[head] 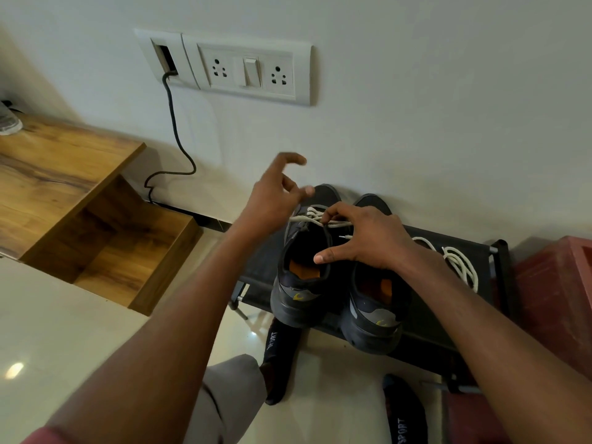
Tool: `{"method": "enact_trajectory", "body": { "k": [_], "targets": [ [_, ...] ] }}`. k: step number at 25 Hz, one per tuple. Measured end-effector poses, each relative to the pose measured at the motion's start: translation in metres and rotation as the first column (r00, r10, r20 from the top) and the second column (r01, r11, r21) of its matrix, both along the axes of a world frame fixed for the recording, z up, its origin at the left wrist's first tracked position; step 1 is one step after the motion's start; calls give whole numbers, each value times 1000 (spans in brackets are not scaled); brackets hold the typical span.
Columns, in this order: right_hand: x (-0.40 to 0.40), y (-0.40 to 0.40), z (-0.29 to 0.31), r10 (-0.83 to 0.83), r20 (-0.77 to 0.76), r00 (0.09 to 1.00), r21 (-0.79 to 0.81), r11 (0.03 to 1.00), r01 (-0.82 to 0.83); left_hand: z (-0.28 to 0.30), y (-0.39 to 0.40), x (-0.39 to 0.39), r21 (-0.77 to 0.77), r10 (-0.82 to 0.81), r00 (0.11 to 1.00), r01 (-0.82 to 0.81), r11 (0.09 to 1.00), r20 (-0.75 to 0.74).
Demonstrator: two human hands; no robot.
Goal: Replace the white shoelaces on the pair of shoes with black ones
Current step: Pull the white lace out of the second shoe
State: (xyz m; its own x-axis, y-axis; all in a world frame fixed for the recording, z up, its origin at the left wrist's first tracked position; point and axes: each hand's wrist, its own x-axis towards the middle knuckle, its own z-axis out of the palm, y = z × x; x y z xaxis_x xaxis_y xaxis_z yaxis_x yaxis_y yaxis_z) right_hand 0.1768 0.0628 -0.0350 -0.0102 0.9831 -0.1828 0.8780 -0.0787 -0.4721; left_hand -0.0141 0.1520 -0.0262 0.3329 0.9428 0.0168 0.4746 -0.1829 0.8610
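Two dark shoes sit side by side on a low black rack (426,302) against the wall. The left shoe (301,270) has its white lace (315,216) threaded in, and the right hand (362,235) pinches that lace with its fingertips, thumb stretched out. The left hand (275,190) hovers above, fingers loosely spread, holding nothing. A loose white lace (458,261) lies on the rack just beside the right shoe (374,302).

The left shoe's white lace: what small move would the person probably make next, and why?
Probably pull the next crossing of the white lace out of its eyelets. It is still threaded through the left shoe, the right hand pinches it, the left hand hovers open, and a removed lace lies on the rack.
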Motion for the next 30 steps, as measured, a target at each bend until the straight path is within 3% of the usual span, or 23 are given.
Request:
{"method": "enact_trajectory", "body": {
  "k": [2,4,6,10,12,15,16,17,18,19,20,21,22,23,24,25,26,28,30],
  "targets": [
    [0,0,-1,4,12,1000,-2,1000,-4,-10,1,2,52,-104,962,121,991,-252],
    [-1,1,-1,7,0,1000,-11,1000,-7,-17,1,2,38,-131,917,157,987,-378],
    [-1,1,-1,3,-13,1000,-18,1000,-3,-19,1,3,34,-152,902,181,983,-405],
    [-1,0,0,-5,-27,1000,-26,1000,5,-18,-1,10,175,-84,806,228,958,-586],
    [-2,1,1,-3,-26,1000,-37,999,2,-21,2,12,125,-55,777,170,977,-627],
    [-2,2,2,-9,-30,1000,-53,999,8,-25,3,17,22,-31,819,53,998,-572],
    [-1,1,3,-16,-44,999,-62,998,14,-21,2,19,35,9,862,11,999,-507],
    [0,1,4,-25,-65,998,-74,997,20,-12,2,20,12,78,937,-79,997,-341],
    [0,1,5,-32,-85,996,-85,996,24,0,5,18,-64,191,978,-196,978,-81],
    [1,1,5,-36,-100,994,-94,995,27,13,9,13,-206,325,915,-279,938,240],
    [1,1,5,-37,-110,993,-97,995,26,25,12,7,-386,444,733,-264,884,516],
    [1,1,5,-37,-117,992,-96,995,26,32,12,2,-501,503,557,-171,848,661],
    [0,2,5,-37,-117,992,-94,995,26,32,12,-1,-539,521,488,-116,834,700],
    [0,2,5,-37,-112,993,-93,995,26,29,11,-1,-520,495,566,-132,844,660],
    [-1,2,5,-38,-108,993,-94,995,28,22,8,1,-414,406,748,-192,890,525],
    [-1,2,5,-40,-102,994,-94,995,31,13,6,3,-237,257,921,-191,953,293],
    [-1,2,5,-44,-96,994,-94,995,35,4,2,6,-59,100,995,-99,993,18],
    [-1,2,4,-50,-81,995,-93,995,43,-12,-1,9,79,-85,920,124,989,-382],
    [-1,3,3,-49,-78,996,-92,995,42,-19,-2,9,71,-100,872,152,986,-479]
  ]
}}
